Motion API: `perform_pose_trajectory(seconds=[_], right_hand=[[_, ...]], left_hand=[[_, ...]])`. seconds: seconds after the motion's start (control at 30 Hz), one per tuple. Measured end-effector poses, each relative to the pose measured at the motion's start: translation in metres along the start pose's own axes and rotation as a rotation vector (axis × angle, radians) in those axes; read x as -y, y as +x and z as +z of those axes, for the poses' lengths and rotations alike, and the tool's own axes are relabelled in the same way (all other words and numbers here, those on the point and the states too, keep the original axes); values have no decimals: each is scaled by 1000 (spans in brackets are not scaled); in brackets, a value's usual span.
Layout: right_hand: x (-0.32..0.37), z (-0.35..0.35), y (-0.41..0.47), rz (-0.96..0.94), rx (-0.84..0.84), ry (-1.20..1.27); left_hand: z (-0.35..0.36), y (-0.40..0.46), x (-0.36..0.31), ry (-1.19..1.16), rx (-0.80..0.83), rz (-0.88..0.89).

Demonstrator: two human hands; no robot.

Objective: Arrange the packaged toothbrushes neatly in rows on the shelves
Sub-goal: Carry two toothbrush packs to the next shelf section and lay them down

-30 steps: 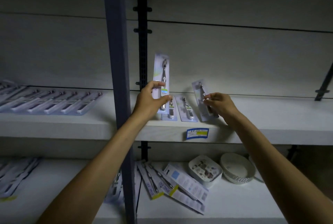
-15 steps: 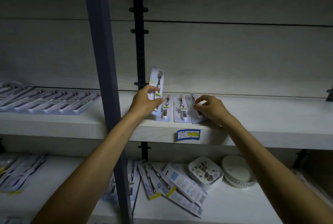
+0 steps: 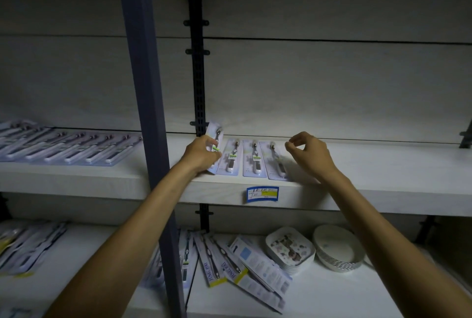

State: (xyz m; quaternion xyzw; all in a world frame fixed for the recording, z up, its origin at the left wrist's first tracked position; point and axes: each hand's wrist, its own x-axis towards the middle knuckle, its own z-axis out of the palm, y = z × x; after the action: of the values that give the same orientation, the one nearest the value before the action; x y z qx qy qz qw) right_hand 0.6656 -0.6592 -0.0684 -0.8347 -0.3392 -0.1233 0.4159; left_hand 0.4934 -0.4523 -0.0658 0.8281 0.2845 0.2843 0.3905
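On the middle shelf (image 3: 383,164) three packaged toothbrushes lie flat side by side: the left pack (image 3: 231,156), the middle pack (image 3: 254,158) and the right pack (image 3: 275,160). My left hand (image 3: 201,151) grips a fourth pack (image 3: 215,138), tilted up at the row's left end. My right hand (image 3: 310,153) hovers just right of the right pack, fingers loosely curled, holding nothing.
A dark upright post (image 3: 148,113) crosses in front of my left arm. A long row of packs (image 3: 69,147) fills the left bay. On the lower shelf lie loose packs (image 3: 229,264), a patterned tray (image 3: 288,247) and a white bowl (image 3: 337,247). A blue price tag (image 3: 262,193) hangs on the shelf edge.
My right hand laid its pack flat as the third in the row and let go, lifting to the right. My left hand lowered its pack toward the shelf.
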Motion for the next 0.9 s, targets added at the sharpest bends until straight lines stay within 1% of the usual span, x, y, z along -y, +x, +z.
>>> perform_pose_trajectory(seconds=[0.23,0.37,0.43,0.53,0.6,0.73,0.8,0.9], right_hand=[[-2,-3,-1,-22,31,15],[-5,-4,0,-20,59,16],[-6,-6,0,-17,70,11],[-9,-10,2,-11,92,5],[-9,-14,3,-23,136,-10],[-9,-20,3,-74,305,-125],[-7,-21,1,-85,368,-187],[-3,-23,-4,-94,385,-207]], left_hand=[[2,6,3,219,85,5],[3,7,4,466,140,-23],[3,7,1,556,140,-6],[3,4,-6,535,78,30],[3,1,-11,477,61,97],[2,-9,-25,397,164,287],[2,-14,-32,430,184,329],[0,-23,-38,484,196,329]])
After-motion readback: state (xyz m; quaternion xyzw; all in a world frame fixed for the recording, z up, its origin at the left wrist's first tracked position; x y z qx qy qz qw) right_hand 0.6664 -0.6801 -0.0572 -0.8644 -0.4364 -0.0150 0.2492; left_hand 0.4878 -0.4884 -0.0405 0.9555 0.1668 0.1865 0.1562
